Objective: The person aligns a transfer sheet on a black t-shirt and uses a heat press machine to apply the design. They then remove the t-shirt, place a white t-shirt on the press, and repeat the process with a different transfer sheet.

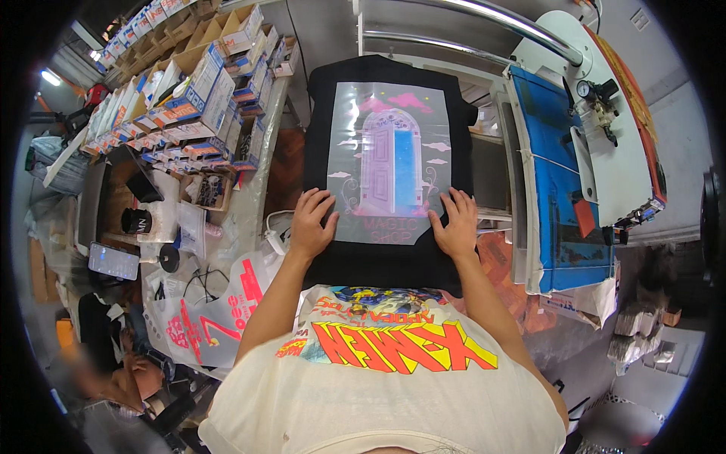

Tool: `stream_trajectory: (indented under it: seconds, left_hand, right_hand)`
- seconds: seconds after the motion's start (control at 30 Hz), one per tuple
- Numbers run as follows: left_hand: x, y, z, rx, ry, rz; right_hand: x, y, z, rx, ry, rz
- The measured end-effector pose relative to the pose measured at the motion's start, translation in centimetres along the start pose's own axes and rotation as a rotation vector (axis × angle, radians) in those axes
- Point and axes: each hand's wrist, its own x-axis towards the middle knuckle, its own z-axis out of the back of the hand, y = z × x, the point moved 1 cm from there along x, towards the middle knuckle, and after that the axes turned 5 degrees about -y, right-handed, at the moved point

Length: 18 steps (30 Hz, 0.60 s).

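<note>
Pressing flat, fingers spread, grasping nothing: left hand on the lower left corner of the transfer sheet, right hand on its lower right corner. Lying centred on the black shirt over the press platen. Crowding the bench to the left: stacked boxes.

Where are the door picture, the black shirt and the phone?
door picture sheet (389, 155): head view, on the purple door's middle.
black shirt (378, 265): head view, on bare cloth below the sheet.
phone (113, 261): head view, on its lit screen.
</note>
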Motion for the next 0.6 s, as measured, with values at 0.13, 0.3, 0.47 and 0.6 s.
stream_trajectory:
  seconds: [0.13,0.3,0.47,0.6]
  left_hand:
    - [-0.1,0.3,-0.2,-0.023,-0.027,0.014]
    - [-0.2,0.6,-0.3,-0.024,-0.044,-0.011]
    - [-0.3,0.9,-0.3,-0.035,-0.036,0.001]
    - [0.2,1.4,-0.6,-0.045,-0.078,-0.034]
  right_hand:
    - [-0.1,0.1,0.1,-0.012,-0.006,0.025]
    - [0.0,0.1,-0.1,-0.014,-0.014,0.035]
    - [0.0,0.2,-0.1,-0.01,-0.01,0.032]
    - [0.8,-0.1,-0.1,-0.013,-0.03,0.044]
